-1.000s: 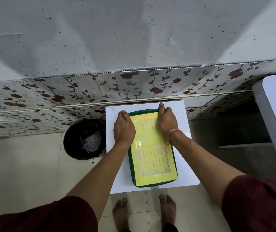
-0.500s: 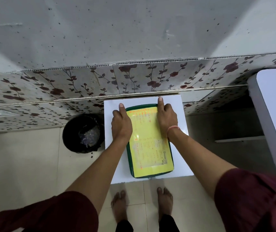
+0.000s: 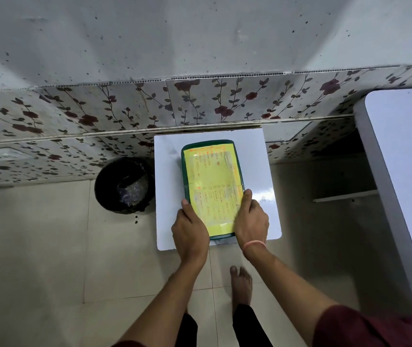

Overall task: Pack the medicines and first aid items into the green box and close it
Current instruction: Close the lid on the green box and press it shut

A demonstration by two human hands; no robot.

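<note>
The green box (image 3: 187, 169) lies on a small white table (image 3: 252, 171) against the wall, its lid down. A yellow sheet with orange and dark writing covers the lid top. My left hand (image 3: 189, 231) presses on the box's near left corner, fingers flat over the edge. My right hand (image 3: 251, 221) grips the near right corner, with a pink band at the wrist. No medicines or first aid items show outside the box.
A black bin (image 3: 122, 184) with a clear bag stands on the tiled floor left of the table. A second white table (image 3: 405, 171) runs along the right. The flower-patterned wall (image 3: 200, 101) is right behind. My bare foot (image 3: 241, 284) is below the table.
Both hands have slid from the far end of the lid down to its near corners. The view has shifted a little.
</note>
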